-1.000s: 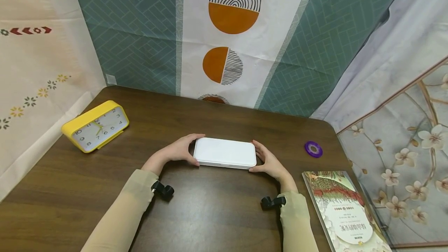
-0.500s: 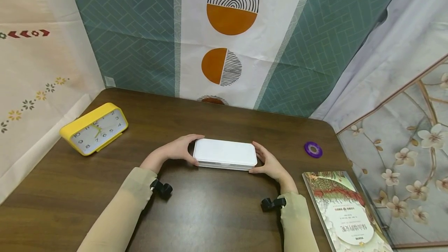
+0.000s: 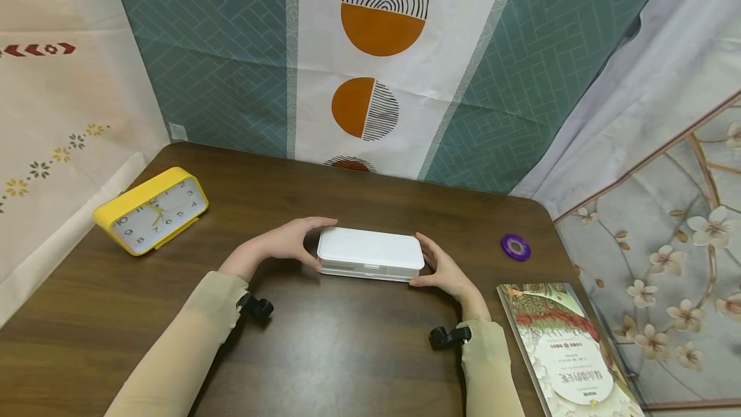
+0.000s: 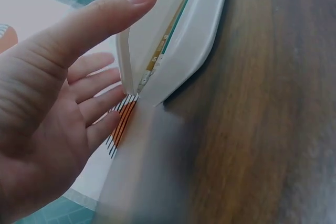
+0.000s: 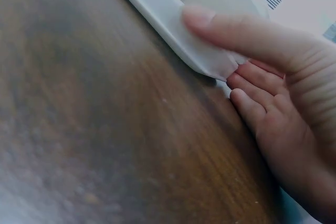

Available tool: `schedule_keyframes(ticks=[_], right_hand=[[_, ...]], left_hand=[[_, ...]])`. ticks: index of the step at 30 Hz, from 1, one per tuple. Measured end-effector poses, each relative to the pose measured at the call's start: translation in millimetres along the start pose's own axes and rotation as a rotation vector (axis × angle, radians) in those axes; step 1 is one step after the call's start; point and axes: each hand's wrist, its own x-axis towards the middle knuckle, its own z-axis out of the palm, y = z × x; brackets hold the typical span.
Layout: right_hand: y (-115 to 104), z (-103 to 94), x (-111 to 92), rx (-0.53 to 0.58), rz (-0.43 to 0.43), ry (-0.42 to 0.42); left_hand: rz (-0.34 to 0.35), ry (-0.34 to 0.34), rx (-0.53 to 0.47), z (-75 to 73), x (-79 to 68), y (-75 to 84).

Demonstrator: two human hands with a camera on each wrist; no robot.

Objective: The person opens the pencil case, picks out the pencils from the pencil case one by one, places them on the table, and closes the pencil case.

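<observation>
A white pencil case [image 3: 370, 246] lies on the dark wooden table, its lid slightly raised along the front. My left hand [image 3: 286, 241] spans the left end, thumb at the lid's front edge and fingers behind. Through the gap in the left wrist view, pencils [image 4: 157, 51] show between the lid and the base [image 4: 184, 56]. Around the right end curves my right hand [image 3: 446, 269]. In the right wrist view its thumb [image 5: 231, 32] lies against the front of the case, with the other fingers at the end and back.
A yellow alarm clock [image 3: 153, 211] stands at the table's left. On the right are a purple ring-shaped roll [image 3: 516, 247] and a book [image 3: 570, 346] with a floral cover. A patterned cloth [image 3: 359, 69] hangs behind the table's back edge.
The lid has risen along its front, widening the gap above the base. My left hand has shifted slightly left and up with it; the right hand has stayed at its end.
</observation>
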Motion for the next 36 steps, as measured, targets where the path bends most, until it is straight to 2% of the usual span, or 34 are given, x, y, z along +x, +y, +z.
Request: schedule_keyframes(ticks=[4, 13, 19, 28, 32, 36], right_hand=[[0.9, -0.7, -0.3, 0.041, -0.020, 0.006], [2.1, -1.5, 1.7, 0.048, -0.015, 0.027], [2.1, -1.1, 2.5, 0.065, -0.023, 0.027], [1.9, -0.6, 2.9, 0.028, -0.015, 0.043], [0.0, 0.7, 3.1, 0.043, 0.013, 0.045], [-1.2, 1.7, 3.9, 0.061, 0.025, 0.049]], left_hand=[[0.028, 0.008, 0.017, -0.5, -1.7, 0.4], [-0.013, 0.022, 0.015, -8.2, 1.3, 6.5], [-0.010, 0.026, 0.018, -13.0, 3.8, 9.7], [-0.018, 0.037, -0.051, -23.9, 7.0, 14.3], [-0.024, 0.090, -0.106, -27.6, 10.9, 14.2], [-0.036, 0.201, -0.091, -29.4, 18.7, 15.0]])
